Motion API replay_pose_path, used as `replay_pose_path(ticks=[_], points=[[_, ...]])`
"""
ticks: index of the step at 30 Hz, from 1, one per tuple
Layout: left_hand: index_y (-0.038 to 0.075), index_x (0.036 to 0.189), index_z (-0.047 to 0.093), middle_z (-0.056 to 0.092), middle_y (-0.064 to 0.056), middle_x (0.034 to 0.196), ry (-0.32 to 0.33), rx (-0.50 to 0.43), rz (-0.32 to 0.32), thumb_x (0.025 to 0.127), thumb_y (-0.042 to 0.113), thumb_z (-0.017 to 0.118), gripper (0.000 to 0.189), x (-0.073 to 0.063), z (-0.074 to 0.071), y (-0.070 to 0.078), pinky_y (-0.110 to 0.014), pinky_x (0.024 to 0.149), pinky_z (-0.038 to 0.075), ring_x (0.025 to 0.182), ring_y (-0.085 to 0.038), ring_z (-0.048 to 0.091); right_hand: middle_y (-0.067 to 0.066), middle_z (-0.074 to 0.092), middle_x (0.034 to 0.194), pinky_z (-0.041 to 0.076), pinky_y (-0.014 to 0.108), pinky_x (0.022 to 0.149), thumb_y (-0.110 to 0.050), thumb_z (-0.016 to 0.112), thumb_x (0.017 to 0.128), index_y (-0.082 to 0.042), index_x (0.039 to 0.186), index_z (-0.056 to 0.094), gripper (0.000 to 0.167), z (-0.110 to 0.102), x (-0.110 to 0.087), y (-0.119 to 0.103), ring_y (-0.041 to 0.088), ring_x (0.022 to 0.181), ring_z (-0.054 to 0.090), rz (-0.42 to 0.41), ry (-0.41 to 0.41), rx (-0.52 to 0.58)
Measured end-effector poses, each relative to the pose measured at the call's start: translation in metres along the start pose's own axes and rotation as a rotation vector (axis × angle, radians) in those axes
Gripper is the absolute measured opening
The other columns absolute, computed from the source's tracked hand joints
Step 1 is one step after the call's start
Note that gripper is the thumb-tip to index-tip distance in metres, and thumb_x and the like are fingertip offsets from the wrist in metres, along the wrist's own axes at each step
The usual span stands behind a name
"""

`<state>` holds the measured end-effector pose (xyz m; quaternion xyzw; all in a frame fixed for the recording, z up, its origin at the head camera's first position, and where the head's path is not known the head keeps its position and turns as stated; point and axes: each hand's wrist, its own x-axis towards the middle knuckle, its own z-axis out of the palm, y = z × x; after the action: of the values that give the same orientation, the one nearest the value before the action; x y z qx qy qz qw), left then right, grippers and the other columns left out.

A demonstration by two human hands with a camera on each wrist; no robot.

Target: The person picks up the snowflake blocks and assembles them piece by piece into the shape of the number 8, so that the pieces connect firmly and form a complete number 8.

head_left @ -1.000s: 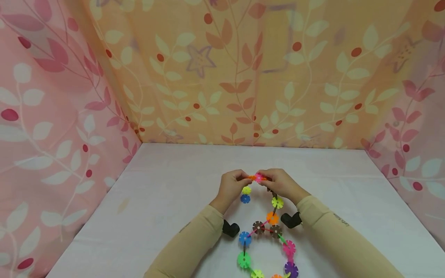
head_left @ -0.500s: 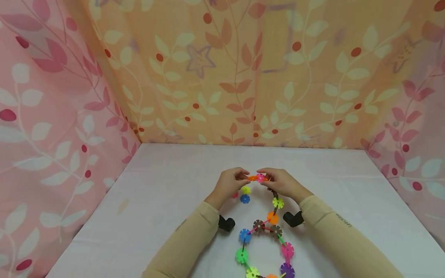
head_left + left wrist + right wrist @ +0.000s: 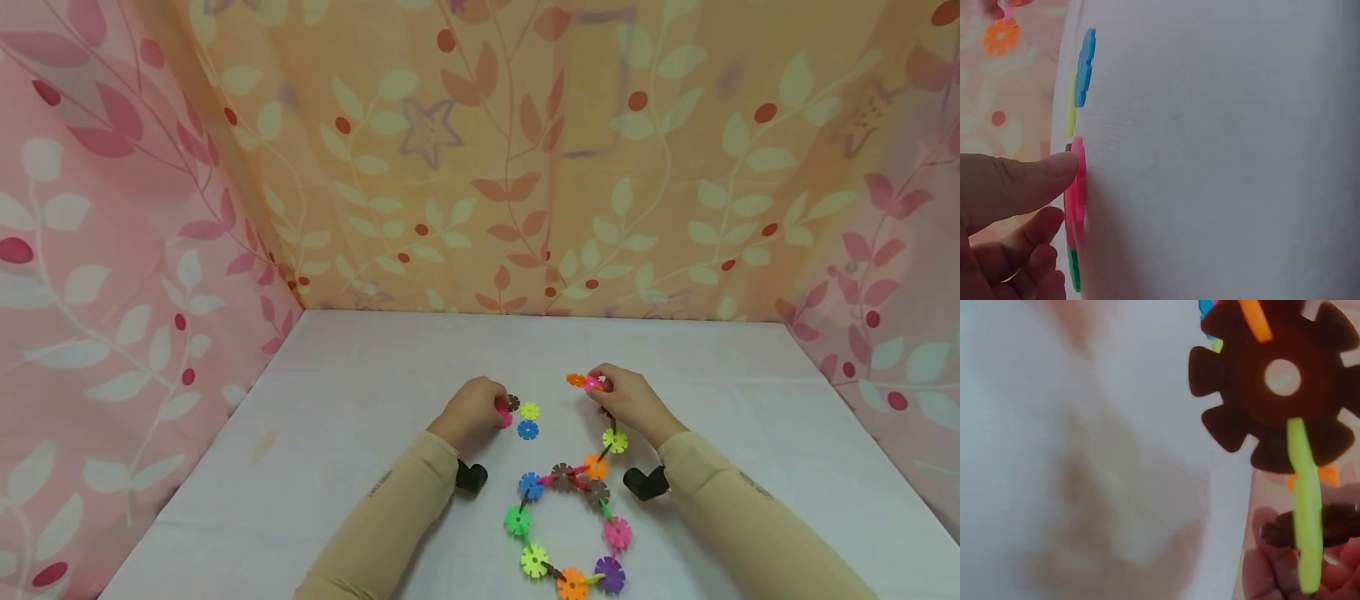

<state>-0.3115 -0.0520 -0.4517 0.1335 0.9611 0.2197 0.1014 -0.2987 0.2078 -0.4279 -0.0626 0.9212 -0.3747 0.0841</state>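
In the head view my left hand [image 3: 474,407] is at a small group of loose, slotted flower-shaped discs. Its thumb overlaps a pink disc [image 3: 1079,187] in the left wrist view, with the fingertips apart from the thumb. Beside that disc lie a brown disc [image 3: 513,402], a yellow disc [image 3: 530,411], a blue disc [image 3: 528,430] and a green one [image 3: 1074,272]. My right hand [image 3: 630,398] pinches the raised end of a linked disc chain, at a pink disc [image 3: 592,383] with an orange disc [image 3: 575,380] beyond it. A brown disc [image 3: 1241,394] of this chain hangs close to the right wrist camera.
The chain's lower part forms a ring on the white table [image 3: 360,358], with a purple disc [image 3: 611,575] and a green disc [image 3: 517,521] in it. Patterned cloth walls [image 3: 480,208] stand behind and at both sides. Black wrist mounts [image 3: 647,483] sit under both sleeves.
My left hand has let go of the chain's orange end disc and moved left and down to the loose discs. My right hand has shifted slightly right with the chain, and the ring has moved up.
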Motion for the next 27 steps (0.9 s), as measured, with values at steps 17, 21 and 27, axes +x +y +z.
replay_pose_path(ticks=[17, 21, 27], points=[[0.018, 0.086, 0.064, 0.056, 0.003, 0.082, -0.078, -0.062, -0.041, 0.071, 0.014, 0.077, 0.021, -0.014, -0.006, 0.008, -0.030, 0.068, 0.047, 0.082, -0.017, 0.050, 0.005, 0.057, 0.061, 0.042, 0.028, 0.052, -0.020, 0.055, 0.088, -0.003, 0.100, 0.052, 0.021, -0.006, -0.025, 0.034, 0.016, 0.054, 0.049, 0.077, 0.125, -0.004], [0.017, 0.086, 0.064, 0.056, 0.003, 0.080, -0.046, -0.008, -0.008, 0.072, 0.016, 0.076, 0.019, -0.010, -0.002, 0.009, -0.029, 0.068, 0.046, 0.079, -0.017, 0.050, 0.004, 0.057, 0.061, 0.042, 0.028, 0.052, -0.020, 0.054, 0.087, -0.002, 0.101, 0.052, 0.022, -0.006, -0.026, 0.036, 0.016, 0.054, 0.049, 0.100, 0.123, -0.002], [0.017, 0.077, 0.061, 0.054, 0.004, 0.074, -0.005, 0.119, 0.051, 0.074, 0.015, 0.072, 0.011, -0.006, 0.002, 0.008, -0.026, 0.063, 0.043, 0.073, -0.015, 0.048, 0.005, 0.055, 0.063, 0.041, 0.028, 0.051, -0.018, 0.056, 0.084, -0.003, 0.102, 0.051, 0.023, 0.003, -0.028, 0.025, 0.017, 0.055, 0.049, 0.124, 0.083, 0.022]])
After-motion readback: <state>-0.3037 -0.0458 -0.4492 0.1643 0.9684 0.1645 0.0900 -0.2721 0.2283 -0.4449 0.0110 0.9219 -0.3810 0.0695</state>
